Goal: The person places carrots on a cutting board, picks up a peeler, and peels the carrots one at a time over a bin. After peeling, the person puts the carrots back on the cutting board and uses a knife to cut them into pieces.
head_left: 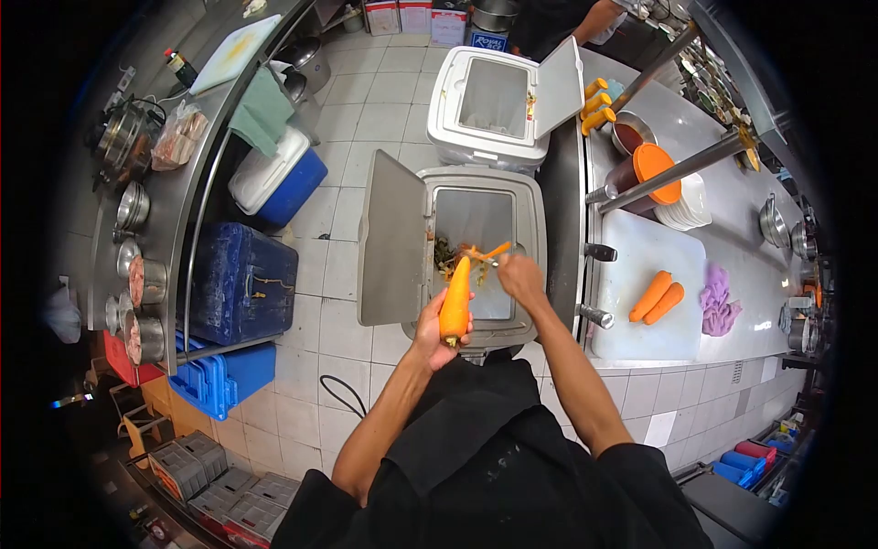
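My left hand point(430, 331) is wrapped round the thick end of a carrot point(454, 311), its thin tip pointing up and away from me. At that tip is a peeler point(487, 260), held in my right hand point(519, 276), with orange strips of peel point(497, 249) around its blade. Both hands are above a grey bin point(538, 229) whose flap lid point(391, 238) stands open to the left. Food scraps point(445, 256) lie inside it. Two more carrots point(657, 297) rest on the white cutting board point(631, 247) to my right.
Behind the grey bin stands a white bin point(444, 119) with its lid raised. A purple cloth point(720, 300) and an orange-lidded container point(657, 174) sit on the right counter. Left are a shelf with metal bowls point(133, 206) and a blue box point(242, 284). Another person's arm point(594, 20) shows at the back.
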